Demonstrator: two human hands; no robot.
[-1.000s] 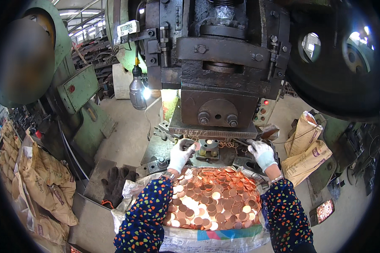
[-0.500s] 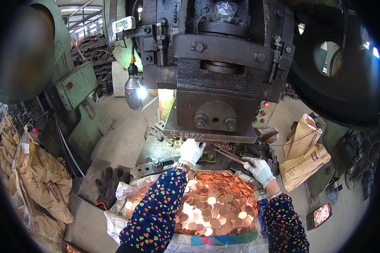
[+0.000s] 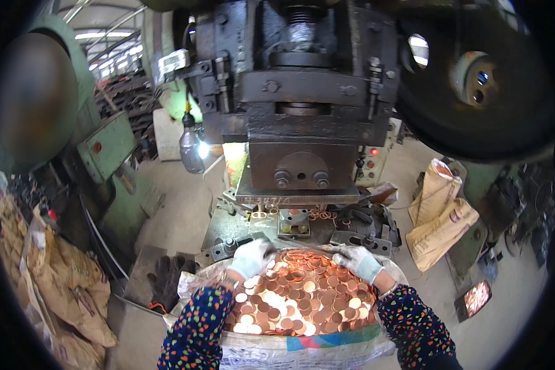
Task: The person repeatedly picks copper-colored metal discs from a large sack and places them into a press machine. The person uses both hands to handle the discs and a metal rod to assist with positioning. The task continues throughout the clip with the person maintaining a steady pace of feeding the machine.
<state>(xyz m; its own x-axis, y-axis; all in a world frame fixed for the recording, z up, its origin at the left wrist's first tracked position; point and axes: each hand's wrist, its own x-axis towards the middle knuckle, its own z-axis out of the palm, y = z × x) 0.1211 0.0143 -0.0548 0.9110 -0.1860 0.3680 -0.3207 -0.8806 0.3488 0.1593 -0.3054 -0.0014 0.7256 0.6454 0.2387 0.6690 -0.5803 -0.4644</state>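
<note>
we are seeing the fingertips of the gloved left hand (image 3: 248,259) blurring, so we cannot tell whether it is gripping anything. the gloved right hand (image 3: 359,263) is holding a thin dark rod (image 3: 312,248) in a narrow grip; the fingers are hiding its near end, and we are barely making out the far one. the lower edge is cutting off both patterned sleeves (image 3: 194,320). the forearms are slanting up and inward, the backs of the gloves facing us — the hands are keeping well apart. between them, the copper discs (image 3: 302,299) are lying heaped in a white sack (image 3: 259,356). beyond, copper rings (image 3: 322,214) are lying beside a die block (image 3: 295,221) under the press ram (image 3: 302,163).
</note>
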